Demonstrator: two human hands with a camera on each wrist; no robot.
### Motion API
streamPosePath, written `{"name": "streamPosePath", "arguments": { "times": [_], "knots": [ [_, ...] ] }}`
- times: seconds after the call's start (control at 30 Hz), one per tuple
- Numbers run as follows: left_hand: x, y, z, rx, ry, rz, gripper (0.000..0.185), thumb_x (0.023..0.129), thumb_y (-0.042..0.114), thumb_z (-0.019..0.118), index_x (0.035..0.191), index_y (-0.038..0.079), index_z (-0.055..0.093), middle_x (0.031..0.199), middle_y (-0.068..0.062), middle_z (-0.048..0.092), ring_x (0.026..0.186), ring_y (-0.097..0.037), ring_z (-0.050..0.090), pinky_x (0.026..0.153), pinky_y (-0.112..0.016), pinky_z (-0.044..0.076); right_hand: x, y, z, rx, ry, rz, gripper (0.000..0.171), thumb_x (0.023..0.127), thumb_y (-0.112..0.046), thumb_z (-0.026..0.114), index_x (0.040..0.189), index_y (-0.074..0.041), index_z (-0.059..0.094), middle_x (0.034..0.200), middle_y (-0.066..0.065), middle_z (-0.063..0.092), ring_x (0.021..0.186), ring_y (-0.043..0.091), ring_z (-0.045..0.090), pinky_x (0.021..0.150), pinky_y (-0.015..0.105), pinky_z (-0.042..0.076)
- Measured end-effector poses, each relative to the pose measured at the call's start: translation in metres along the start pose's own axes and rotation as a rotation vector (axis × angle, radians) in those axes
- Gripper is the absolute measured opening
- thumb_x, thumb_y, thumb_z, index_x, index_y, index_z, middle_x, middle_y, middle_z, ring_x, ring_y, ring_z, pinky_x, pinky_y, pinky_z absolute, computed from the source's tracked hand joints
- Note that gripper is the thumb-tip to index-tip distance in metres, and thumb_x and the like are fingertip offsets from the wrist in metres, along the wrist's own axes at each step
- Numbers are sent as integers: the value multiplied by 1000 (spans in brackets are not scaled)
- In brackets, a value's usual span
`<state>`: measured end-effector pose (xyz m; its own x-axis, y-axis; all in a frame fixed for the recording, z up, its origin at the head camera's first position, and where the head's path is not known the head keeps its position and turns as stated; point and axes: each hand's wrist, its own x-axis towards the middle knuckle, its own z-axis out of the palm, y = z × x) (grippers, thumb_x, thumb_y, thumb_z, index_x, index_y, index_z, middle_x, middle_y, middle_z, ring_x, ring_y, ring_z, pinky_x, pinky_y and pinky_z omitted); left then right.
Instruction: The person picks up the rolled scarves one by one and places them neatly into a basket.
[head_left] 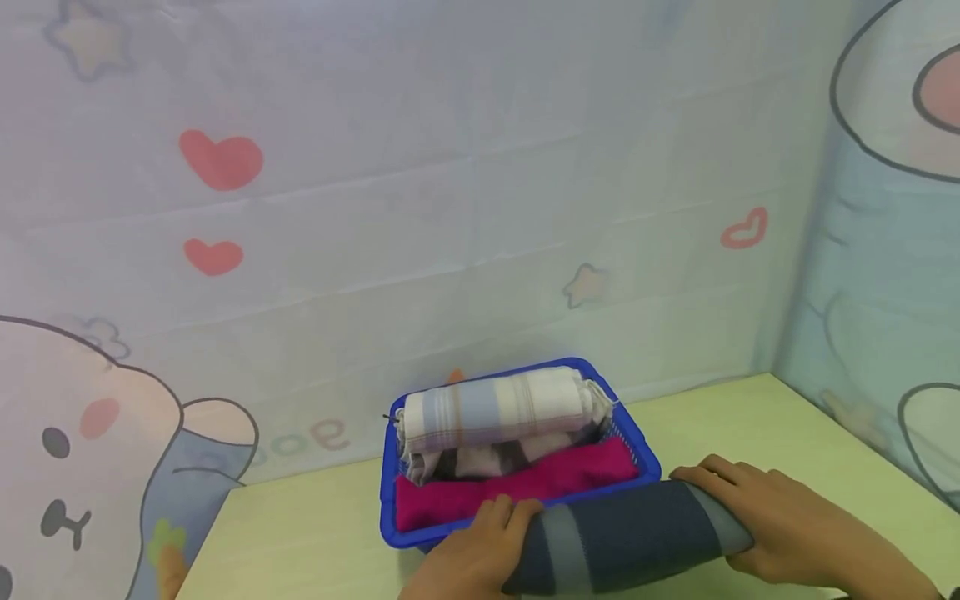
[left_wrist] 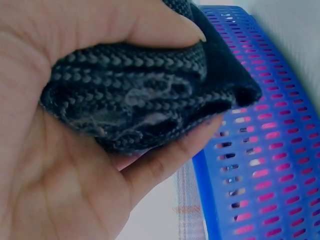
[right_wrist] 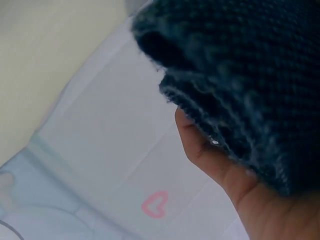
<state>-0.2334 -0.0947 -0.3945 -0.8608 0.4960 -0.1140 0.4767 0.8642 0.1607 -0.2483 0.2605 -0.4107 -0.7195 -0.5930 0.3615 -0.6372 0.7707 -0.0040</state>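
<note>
Rolled dark knit cloth (head_left: pixel 626 533) at lower centre of the head view, just in front of the blue basket (head_left: pixel 390 500), gripped by left hand (head_left: pixel 472 554) and right hand (head_left: pixel 780 521), fingers curled round each end. Likely to unroll if either grip slackens; might snag the rim, basket already crowded with rolled towels.

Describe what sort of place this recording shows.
Probably a staged home-style tabletop: a pale green table backed by a cartoon-printed cloth backdrop, with a blue plastic basket of rolled textiles. Both hands hold a rolled dark knit scarf.
</note>
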Motion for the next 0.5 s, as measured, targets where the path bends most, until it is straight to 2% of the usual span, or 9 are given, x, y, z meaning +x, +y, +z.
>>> {"name": "streamPosePath", "arguments": {
  "times": [0.17,0.37,0.5],
  "knots": [
    [-5,-4,-3,-15,7,8,92,75,35,87,148,28,31,127,1,47,115,-16,47,78,-30,57,7,-5,-5,-34,4,-7,83,63,-25,88,137,-24,52,119,-11,54,95,7,56,62,25,38],
    [-11,-10,-10,13,30,53,91,74,20,86,146,25,31,126,-1,46,116,-18,46,72,-26,57,13,-12,-10,-40,-1,-6,82,64,-24,86,138,-22,52,123,-7,55,95,10,57,63,26,40],
    [-16,-14,-15,17,39,66,91,73,16,85,146,23,31,128,-2,45,116,-19,46,71,-24,55,17,-17,-12,-41,4,-30,81,65,-23,86,139,-21,52,123,-6,54,95,11,58,64,27,41]
  ]
}}
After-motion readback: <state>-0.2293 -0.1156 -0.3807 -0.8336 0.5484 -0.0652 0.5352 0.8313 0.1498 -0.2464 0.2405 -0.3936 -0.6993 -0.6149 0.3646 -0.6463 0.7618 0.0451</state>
